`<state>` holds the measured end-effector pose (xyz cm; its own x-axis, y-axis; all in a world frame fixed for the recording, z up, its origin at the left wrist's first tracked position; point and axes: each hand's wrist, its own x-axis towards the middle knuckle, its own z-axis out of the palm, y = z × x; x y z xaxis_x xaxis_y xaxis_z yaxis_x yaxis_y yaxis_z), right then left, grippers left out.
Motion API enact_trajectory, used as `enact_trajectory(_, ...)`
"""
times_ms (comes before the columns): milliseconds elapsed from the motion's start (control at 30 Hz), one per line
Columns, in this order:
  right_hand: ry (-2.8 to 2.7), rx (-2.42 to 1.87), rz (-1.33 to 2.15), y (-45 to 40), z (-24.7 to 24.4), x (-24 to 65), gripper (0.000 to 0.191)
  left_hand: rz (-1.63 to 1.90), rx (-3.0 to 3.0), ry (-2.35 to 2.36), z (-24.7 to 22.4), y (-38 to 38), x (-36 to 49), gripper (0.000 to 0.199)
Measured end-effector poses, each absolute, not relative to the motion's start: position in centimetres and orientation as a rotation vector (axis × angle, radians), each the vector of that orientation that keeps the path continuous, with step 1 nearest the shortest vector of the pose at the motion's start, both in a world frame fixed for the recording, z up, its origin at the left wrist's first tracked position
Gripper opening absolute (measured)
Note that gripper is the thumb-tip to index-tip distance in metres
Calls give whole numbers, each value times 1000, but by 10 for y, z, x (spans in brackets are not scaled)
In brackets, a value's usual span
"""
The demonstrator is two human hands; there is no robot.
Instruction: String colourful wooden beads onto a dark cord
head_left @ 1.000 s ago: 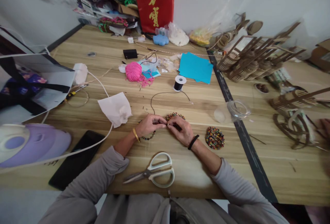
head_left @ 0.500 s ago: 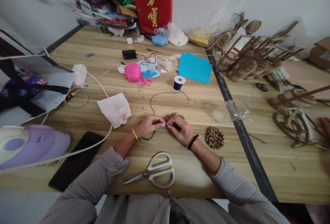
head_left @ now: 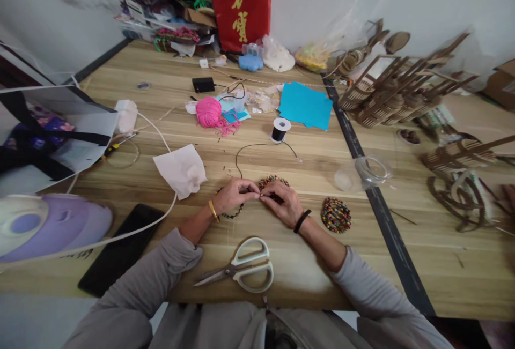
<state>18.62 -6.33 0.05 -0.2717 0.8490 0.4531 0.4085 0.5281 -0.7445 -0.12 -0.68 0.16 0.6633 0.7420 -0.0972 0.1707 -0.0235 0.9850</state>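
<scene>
Fingertips of my left hand (head_left: 237, 197) are closed in a pinch on the black cord (head_left: 238, 164), which runs to them from a spool (head_left: 279, 130). Dark beads (head_left: 233, 214) strung on the cord hang beneath this hand. Opposite, my right hand (head_left: 284, 202) pinches what looks like a tiny bead (head_left: 261, 194), almost touching the left fingertips. Multicoloured beads (head_left: 273, 179) lie in a heap behind and partly under the right hand. To its right sits a coil of beads (head_left: 336, 215). White-handled scissors (head_left: 237, 271) lie open in front of me.
A black phone (head_left: 116, 252), a white tissue (head_left: 180, 169) and a white cable are on the left. Pink yarn (head_left: 209, 112) and blue sheets (head_left: 306, 105) lie farther back. Woven brown pieces (head_left: 390, 91) stand at the right, with part of another person's hand at the edge.
The view has shifted very slightly. Both hands keep their pinch at nearly the same spot, and the other person's hand at the right edge has moved a little.
</scene>
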Motion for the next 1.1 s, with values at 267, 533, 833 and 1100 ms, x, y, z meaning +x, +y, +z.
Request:
enact_trajectory(267,-1932,-1023,570,-63,-6,186,9,550,1430,730,5,-9,0,28)
enact_trajectory(533,-1974,-995,521,-63,-11,187,5,557,1403,711,3,-7,0,29)
enact_trajectory(833,-2000,-1015,534,-63,-6,188,10,569,1402,744,8,-7,0,28)
enact_trajectory(1100,-1967,-1046,518,-62,-3,188,10,615,1730,823,9,-13,0,14)
